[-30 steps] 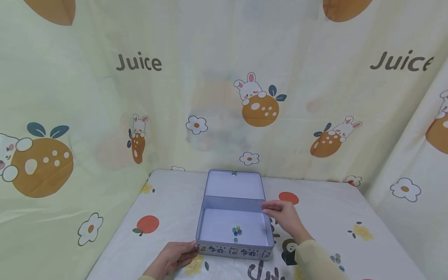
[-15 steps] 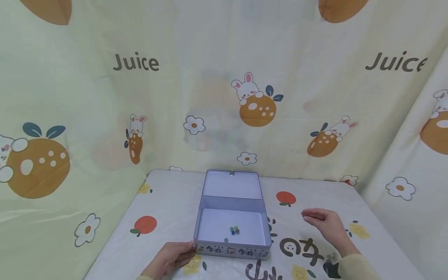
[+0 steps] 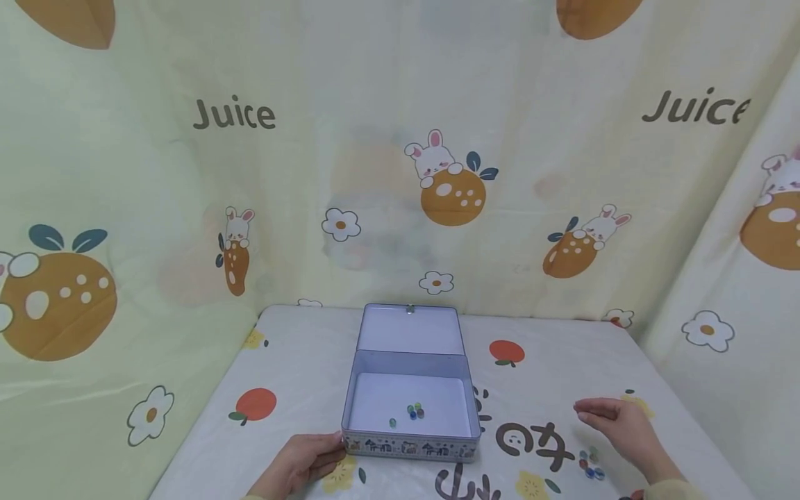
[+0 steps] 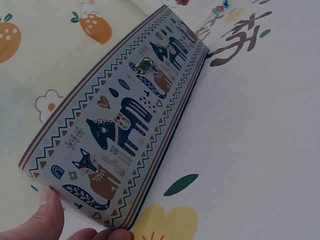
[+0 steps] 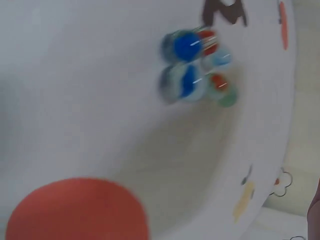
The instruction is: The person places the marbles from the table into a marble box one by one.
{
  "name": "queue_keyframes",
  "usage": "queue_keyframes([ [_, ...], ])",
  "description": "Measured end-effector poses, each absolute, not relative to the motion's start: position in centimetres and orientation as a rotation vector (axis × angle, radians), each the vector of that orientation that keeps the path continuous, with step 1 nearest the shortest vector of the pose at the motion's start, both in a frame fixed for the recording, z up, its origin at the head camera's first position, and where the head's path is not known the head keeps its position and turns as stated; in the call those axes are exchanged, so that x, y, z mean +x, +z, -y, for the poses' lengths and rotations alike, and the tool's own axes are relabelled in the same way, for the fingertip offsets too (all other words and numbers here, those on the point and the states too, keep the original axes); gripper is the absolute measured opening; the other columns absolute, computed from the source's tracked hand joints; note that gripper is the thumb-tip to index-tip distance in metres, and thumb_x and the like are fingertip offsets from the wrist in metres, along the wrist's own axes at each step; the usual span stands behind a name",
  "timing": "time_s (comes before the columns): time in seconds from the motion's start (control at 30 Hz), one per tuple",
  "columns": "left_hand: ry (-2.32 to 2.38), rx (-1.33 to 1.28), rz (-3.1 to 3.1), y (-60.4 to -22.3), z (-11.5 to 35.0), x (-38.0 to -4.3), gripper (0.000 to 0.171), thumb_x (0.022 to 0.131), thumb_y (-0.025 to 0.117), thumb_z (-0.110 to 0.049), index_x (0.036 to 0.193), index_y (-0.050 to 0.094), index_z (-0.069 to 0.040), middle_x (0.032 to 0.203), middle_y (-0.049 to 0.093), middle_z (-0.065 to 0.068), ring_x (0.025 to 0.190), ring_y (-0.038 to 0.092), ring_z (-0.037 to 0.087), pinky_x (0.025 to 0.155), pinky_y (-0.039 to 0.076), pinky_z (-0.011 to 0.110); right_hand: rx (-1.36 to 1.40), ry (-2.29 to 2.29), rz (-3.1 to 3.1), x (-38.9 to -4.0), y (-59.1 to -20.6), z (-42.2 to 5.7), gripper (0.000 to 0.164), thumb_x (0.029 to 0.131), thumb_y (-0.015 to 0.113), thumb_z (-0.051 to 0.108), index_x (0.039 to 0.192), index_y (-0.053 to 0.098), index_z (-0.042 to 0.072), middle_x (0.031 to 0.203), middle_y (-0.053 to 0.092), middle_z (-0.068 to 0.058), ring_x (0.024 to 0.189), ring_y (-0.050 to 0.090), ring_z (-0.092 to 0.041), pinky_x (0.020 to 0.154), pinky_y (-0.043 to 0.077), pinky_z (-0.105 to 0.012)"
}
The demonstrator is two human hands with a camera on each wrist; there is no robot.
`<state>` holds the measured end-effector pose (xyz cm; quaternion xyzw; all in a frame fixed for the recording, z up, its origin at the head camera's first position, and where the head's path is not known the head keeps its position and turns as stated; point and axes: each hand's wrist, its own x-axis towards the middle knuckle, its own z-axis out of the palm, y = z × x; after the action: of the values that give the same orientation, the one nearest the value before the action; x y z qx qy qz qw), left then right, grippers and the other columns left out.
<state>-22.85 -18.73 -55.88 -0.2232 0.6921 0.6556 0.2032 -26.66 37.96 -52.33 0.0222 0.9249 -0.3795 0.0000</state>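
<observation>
A rectangular tin box [image 3: 409, 448] with fox and horse pictures stands in front of me, its hinged lid [image 3: 409, 332] thrown back. Inside lie several glass marbles [image 3: 413, 415] in a cluster, plus a lone greenish marble [image 3: 392, 422] left of them. My left hand [image 3: 301, 464] holds the box's front left corner; in the left wrist view the thumb [image 4: 46, 212] touches the end wall, fingers lower down. My right hand [image 3: 620, 425], fingers loosely bent and nothing visible in them, hovers right of the box, just beyond a cluster of loose marbles [image 3: 589, 473].
A printed cloth [image 3: 312, 375] covers the table, and a patterned curtain [image 3: 375, 153] hangs behind and at both sides. In the right wrist view, blue, red and green marbles [image 5: 188, 46] sit close together on the cloth.
My right hand has moved from the box's right rim out to the right and nearer the loose marbles. One marble in the box has rolled left. The left hand stays at the corner.
</observation>
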Motion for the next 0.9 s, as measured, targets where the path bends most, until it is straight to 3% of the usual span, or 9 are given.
queue_keyframes([
  [0.1,1.830,-0.624,-1.931,-55.8,18.8,-22.8,0.040,0.097,0.070,-0.019,0.125,0.067,0.009,0.107,0.078,0.019,0.092,0.077,0.021,0.084,0.065,0.035,0.094,-1.098,-2.882,-26.5,-53.3,-38.4,0.026,0.092,0.075,0.012,0.115,0.074,-0.001,0.109,0.078,-0.015,0.102,0.074,-0.028,0.082,0.064,-0.039],
  [0.2,1.836,-0.625,-1.929,-55.7,18.7,-22.8,0.040,0.097,0.071,-0.019,0.125,0.067,0.010,0.107,0.078,0.019,0.092,0.077,0.022,0.084,0.065,0.036,0.124,-1.034,-2.855,-26.2,-54.2,-38.8,0.023,0.091,0.076,0.009,0.112,0.074,-0.001,0.105,0.078,-0.015,0.102,0.073,-0.033,0.084,0.063,-0.045],
  [0.5,1.852,-0.621,-1.919,-55.4,18.6,-22.6,0.042,0.096,0.073,-0.020,0.124,0.066,0.010,0.107,0.078,0.019,0.092,0.077,0.022,0.084,0.065,0.037,0.215,-0.993,-2.763,-25.9,-55.6,-39.7,0.021,0.091,0.074,0.006,0.111,0.074,-0.002,0.104,0.077,-0.015,0.100,0.072,-0.032,0.087,0.060,-0.053],
  [0.9,1.875,-0.605,-1.909,-55.8,18.7,-22.7,0.044,0.093,0.075,-0.021,0.123,0.067,0.010,0.108,0.077,0.021,0.094,0.078,0.024,0.085,0.065,0.039,0.323,-0.983,-2.725,-25.7,-56.2,-39.7,0.021,0.090,0.074,0.006,0.111,0.075,0.001,0.106,0.077,-0.014,0.102,0.069,-0.034,0.085,0.057,-0.053],
])
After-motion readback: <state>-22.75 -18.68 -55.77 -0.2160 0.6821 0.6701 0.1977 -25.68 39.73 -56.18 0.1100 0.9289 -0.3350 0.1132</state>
